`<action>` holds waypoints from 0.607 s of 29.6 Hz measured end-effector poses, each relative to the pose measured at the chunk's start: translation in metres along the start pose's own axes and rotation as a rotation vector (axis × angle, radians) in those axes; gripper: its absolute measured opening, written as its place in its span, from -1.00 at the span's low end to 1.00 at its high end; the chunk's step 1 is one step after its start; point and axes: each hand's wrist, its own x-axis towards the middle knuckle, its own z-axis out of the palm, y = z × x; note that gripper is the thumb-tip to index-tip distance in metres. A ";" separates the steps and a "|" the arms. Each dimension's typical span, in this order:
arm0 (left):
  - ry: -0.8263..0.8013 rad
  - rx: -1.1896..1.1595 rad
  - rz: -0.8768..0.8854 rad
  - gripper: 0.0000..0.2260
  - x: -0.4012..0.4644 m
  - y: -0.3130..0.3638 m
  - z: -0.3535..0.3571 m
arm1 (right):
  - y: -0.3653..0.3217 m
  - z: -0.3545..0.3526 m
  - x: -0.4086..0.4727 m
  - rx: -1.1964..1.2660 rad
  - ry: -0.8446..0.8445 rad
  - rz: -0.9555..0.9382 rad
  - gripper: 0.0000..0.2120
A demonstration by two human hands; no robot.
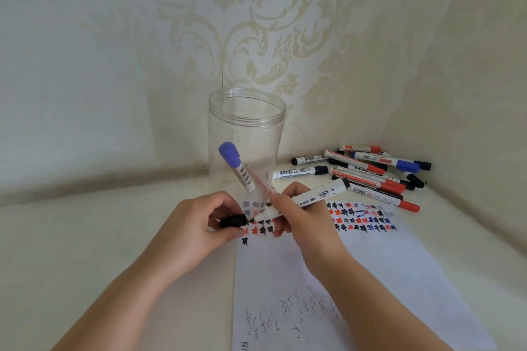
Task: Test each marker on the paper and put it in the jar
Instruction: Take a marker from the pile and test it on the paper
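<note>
My right hand (302, 216) holds a white-barrelled black marker (313, 198), its tip pointing left just above the paper (356, 265). My left hand (196, 225) pinches the marker's black cap (233, 221) right at the tip; cap and tip nearly touch. The paper carries rows of black, red and blue test marks. Behind the hands stands a clear plastic jar (246, 122), open at the top, with a blue-capped marker (236, 167) leaning inside it beside a thin red one.
A pile of several capped markers (370, 171) with red, blue and black caps lies at the back right, in the corner of the patterned walls. The cream tabletop (99, 236) stretches left of the paper.
</note>
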 end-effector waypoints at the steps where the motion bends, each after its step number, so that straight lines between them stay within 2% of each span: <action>1: 0.005 -0.004 0.005 -0.81 0.000 0.000 0.000 | 0.000 0.000 0.000 0.005 0.003 -0.001 -0.77; 8: -0.054 -0.044 0.027 -0.82 -0.002 0.000 0.004 | 0.004 0.004 -0.003 0.018 -0.061 -0.012 -0.80; 12: -0.038 0.009 0.085 -0.89 -0.003 0.006 0.006 | 0.002 0.003 -0.005 -0.048 -0.080 -0.058 -0.85; 16: -0.030 0.148 0.144 -0.95 -0.002 0.003 0.013 | -0.003 0.003 -0.009 0.114 -0.111 0.047 -0.71; 18: -0.020 0.199 0.181 -0.86 -0.002 0.002 0.017 | -0.003 0.005 -0.009 0.149 -0.087 0.068 -0.66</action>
